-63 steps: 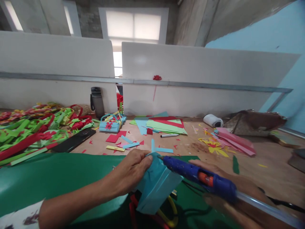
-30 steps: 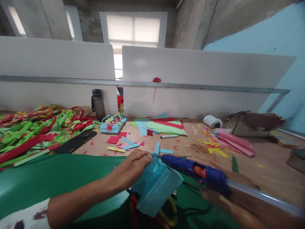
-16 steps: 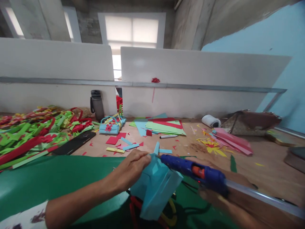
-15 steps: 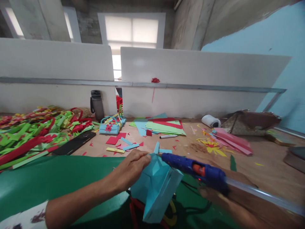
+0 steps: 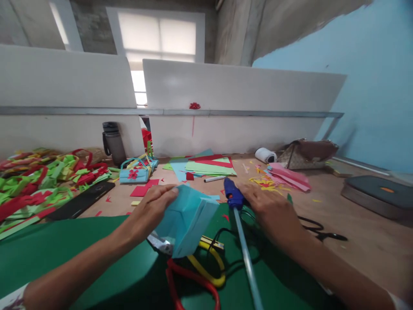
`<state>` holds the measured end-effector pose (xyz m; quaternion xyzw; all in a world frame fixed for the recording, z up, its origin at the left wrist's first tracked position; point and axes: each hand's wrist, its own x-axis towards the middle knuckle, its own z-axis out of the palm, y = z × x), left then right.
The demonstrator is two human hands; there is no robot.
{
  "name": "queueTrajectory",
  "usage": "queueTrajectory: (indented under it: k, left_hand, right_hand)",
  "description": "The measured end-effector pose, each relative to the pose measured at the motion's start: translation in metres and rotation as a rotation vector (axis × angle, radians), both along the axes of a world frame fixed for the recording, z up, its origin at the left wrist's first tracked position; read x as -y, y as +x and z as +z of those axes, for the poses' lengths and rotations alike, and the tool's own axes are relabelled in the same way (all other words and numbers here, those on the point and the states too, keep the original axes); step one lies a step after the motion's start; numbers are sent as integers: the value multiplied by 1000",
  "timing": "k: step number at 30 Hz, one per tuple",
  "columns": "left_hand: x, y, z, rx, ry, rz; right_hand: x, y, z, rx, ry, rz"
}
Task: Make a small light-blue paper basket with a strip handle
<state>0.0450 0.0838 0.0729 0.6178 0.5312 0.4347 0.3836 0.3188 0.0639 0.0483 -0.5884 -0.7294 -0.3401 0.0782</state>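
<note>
A green sheet (image 5: pixel 109 271) covers the near part of the brown tabletop (image 5: pixel 371 254) under both your hands. Straight beyond your grips stand white panels (image 5: pixel 245 92) crossed by a metal rail (image 5: pixel 251 113); a bright window (image 5: pixel 158 36) sits above them, and a blue wall (image 5: pixel 374 86) rises beyond your right hand (image 5: pixel 269 206).

Your left hand (image 5: pixel 156 206) pinches the folded blue paper pouch (image 5: pixel 195 219) by its upper left edge, so the pouch hangs tilted between your hands, its creased inside partly showing. Your right hand is wrapped around the glue gun (image 5: pixel 234 193), just beside the pouch but apart from it, with a clear glue stick (image 5: pixel 247 258) running back toward you.

Past your left hand are a small blue bag (image 5: pixel 134 174) with a red flower and a dark bottle (image 5: pixel 115 146); you can't tell what the bottle holds. Beyond your right hand a patterned handbag (image 5: pixel 306 156) rests near the panels; further right of that grip lies a dark case (image 5: pixel 380 196), shut, its contents hidden.
</note>
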Motion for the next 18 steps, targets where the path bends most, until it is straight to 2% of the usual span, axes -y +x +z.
queueTrajectory:
  k: [3,7,12,15,18]
  left_hand:
    - [-1,-4,-7,121,-51,-72]
    - [7,-3,-8,278,-160,-332]
    - [16,4,-1,361,-184,-560]
    - [21,8,2,360,-105,-628]
    - [26,11,1,297,-52,-671]
  right_hand:
    - [-4,-7,-13,137,-51,-77]
    - [-5,-11,-22,170,-92,-61]
    - [-2,-8,-15,103,-227,-22]
    - [5,-10,-1,-72,-331,85]
    - [14,-18,12,-528,-508,335]
